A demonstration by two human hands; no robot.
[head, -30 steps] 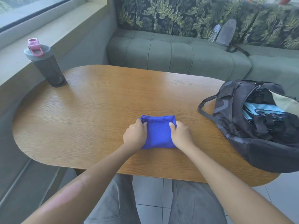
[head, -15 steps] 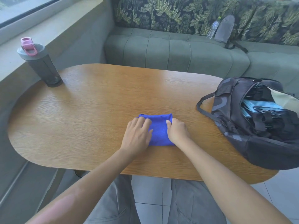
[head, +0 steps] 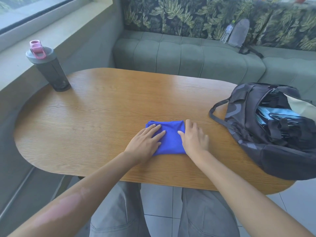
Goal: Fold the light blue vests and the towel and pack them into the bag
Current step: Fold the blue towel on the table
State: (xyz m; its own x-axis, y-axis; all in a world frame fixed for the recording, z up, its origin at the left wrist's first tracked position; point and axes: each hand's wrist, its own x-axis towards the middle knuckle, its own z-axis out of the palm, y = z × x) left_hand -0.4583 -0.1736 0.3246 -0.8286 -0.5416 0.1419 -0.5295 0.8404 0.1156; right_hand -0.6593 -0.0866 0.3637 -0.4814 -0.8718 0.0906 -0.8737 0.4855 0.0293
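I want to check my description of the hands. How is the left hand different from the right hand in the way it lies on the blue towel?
The left hand lies flat across the blue towel, fingers straight and pointing toward the far right; the right hand sits at the towel's right edge, mostly on the table, fingers slightly bent. The left hand covers more cloth than the right hand. Both rest palm down and grip nothing.

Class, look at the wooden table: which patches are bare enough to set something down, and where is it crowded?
Bare wood runs from the shaker bottle across the table to the sofa-side edge, and between the towel and the near-left rim. It is crowded on the right: the open bag fills that end, and both hands, left hand and right hand, rest on the towel.
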